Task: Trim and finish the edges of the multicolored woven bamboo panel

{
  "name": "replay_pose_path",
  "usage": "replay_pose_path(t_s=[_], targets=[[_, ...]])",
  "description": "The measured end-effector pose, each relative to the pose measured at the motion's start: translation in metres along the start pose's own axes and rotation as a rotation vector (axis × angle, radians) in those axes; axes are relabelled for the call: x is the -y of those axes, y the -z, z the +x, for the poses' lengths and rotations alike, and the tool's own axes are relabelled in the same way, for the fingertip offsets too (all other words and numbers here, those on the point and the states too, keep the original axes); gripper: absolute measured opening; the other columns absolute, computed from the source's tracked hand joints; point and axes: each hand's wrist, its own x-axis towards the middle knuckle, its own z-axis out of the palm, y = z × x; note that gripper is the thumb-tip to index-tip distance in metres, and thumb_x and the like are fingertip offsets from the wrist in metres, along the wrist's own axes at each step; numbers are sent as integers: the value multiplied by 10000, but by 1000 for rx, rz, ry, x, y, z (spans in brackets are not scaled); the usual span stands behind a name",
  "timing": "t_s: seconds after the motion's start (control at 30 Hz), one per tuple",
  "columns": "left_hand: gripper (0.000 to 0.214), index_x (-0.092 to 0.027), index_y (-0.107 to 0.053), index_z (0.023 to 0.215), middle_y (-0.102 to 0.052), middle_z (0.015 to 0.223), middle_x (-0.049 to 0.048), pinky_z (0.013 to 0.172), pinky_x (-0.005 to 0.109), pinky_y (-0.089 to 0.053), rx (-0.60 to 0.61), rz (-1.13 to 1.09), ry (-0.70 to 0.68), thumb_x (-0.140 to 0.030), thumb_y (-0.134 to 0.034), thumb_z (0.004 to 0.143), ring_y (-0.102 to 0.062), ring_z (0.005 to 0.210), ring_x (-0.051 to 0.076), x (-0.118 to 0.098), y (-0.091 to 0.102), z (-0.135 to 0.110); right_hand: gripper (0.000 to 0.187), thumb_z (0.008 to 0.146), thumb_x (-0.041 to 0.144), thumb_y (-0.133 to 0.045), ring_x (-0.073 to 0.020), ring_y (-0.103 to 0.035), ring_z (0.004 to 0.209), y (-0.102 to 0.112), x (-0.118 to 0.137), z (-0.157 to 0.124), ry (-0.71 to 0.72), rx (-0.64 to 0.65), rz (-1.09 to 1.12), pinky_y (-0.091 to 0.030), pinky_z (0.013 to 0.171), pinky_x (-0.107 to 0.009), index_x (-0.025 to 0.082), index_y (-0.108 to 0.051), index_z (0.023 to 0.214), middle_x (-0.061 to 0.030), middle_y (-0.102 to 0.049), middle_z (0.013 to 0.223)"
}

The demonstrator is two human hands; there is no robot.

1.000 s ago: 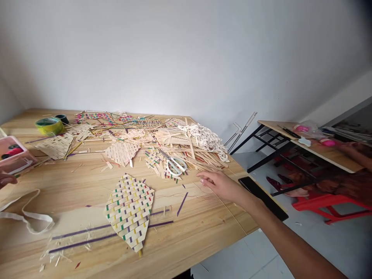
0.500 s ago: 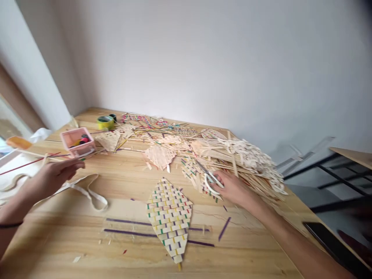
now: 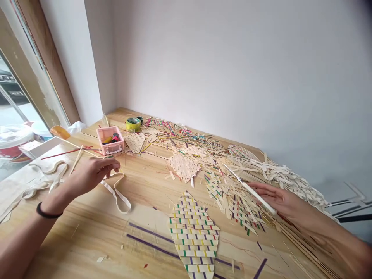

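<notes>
My right hand [image 3: 271,197] is at the right, over the loose strips, and holds scissors [image 3: 248,189] with white handles. The scissors are turned edge-on, blades toward the back left. My left hand [image 3: 97,170] hovers at the left near a cream ribbon [image 3: 120,197] lying in a loop; its fingers are pinched together, and whatever they hold is too small to make out. Between the hands lies a leaf-shaped woven piece [image 3: 194,236], cream with coloured strips, across two purple strips [image 3: 151,234] on the table.
Behind are a pink box [image 3: 110,141] with spools, yellow tape [image 3: 133,124] and several woven pieces [image 3: 185,167]. A bundle of pale strips [image 3: 293,182] spreads along the right side. More ribbon [image 3: 31,190] lies at the left on the wooden table [image 3: 87,232].
My view has turned left, so the table things sit further right. The scissors in my right hand have rotated from showing their handle loops to edge-on. My left hand stays pinched.
</notes>
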Motion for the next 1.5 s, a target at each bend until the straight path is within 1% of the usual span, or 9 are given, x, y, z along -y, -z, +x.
replay_pose_path(t_s=[0.1, 0.23, 0.37, 0.53, 0.8, 1.13, 1.3, 1.37, 1.5], targets=[[317, -158, -736, 982, -723, 688, 15, 606, 211, -448, -10, 30, -27, -229, -428, 1000, -631, 592, 132, -3, -3, 0, 702, 770, 647, -780, -381, -688, 1238, -7, 53, 5, -39, 323, 305, -589, 1004, -453, 426, -653, 1424, -143, -741, 1284], [319, -174, -735, 941, -694, 636, 3, 568, 218, -427, -48, 69, -89, -211, -421, 986, -607, 539, 134, -7, -5, 0, 720, 821, 541, -820, -321, -691, 1183, -48, 131, 30, 127, 573, 384, -507, 1077, -430, 264, -644, 1462, -145, -740, 1249], [324, -191, -729, 905, -690, 619, -2, 547, 225, -417, -88, 107, -146, -191, -419, 1000, -599, 510, 135, -8, -6, 0, 564, 827, 527, -805, -214, -670, 941, -102, 190, 75, 246, 761, 571, -537, 808, -310, 183, -731, 1268, -103, -730, 1061], [317, -209, -723, 896, -753, 703, 33, 575, 233, -450, -126, 136, -184, -180, -434, 1026, -677, 588, 158, -1, -8, -1, 392, 782, 448, -859, -125, -585, 785, -152, 242, 127, 249, 1036, 550, -425, 629, -208, 152, -756, 1018, -26, -663, 859], [285, -232, -732, 923, -770, 752, 41, 619, 247, -481, -120, 129, -197, -147, -482, 1032, -723, 654, 180, 11, -12, -3, 495, 751, 505, -882, -114, -581, 720, -194, 288, 153, 274, 1233, 466, -407, 575, -201, 122, -727, 1024, -29, -670, 815], [333, -221, -697, 885, -778, 752, 23, 616, 267, -478, -53, 120, -252, -48, -427, 975, -733, 654, 179, 4, -10, -5, 235, 770, 262, -818, -96, -564, 692, -214, 298, 165, 367, 1231, 464, -406, 583, -187, 134, -755, 957, 1, -662, 761], [296, -208, -666, 928, -782, 772, 30, 601, 248, -498, -156, 130, -236, -121, -396, 1013, -732, 641, 169, 3, -3, -4, 299, 873, 230, -735, -122, -632, 790, -199, 295, 151, 456, 1180, 455, -457, 661, -202, 147, -759, 1159, -25, -702, 856], [279, -198, -666, 969, -779, 772, 34, 597, 247, -501, -224, 133, -219, -134, -397, 1006, -732, 633, 172, 3, 1, -3, 354, 962, 272, -650, -134, -657, 831, -183, 285, 143, 560, 1028, 385, -485, 712, -220, 151, -712, 1289, -49, -725, 926], [236, -194, -674, 977, -763, 751, 19, 600, 234, -503, -329, 138, -174, -169, -439, 985, -718, 619, 167, 6, 9, -4, 390, 1000, 319, -624, -145, -637, 740, -148, 239, 130, 607, 464, -26, -459, 670, -229, 163, -672, 1354, -43, -739, 892]])
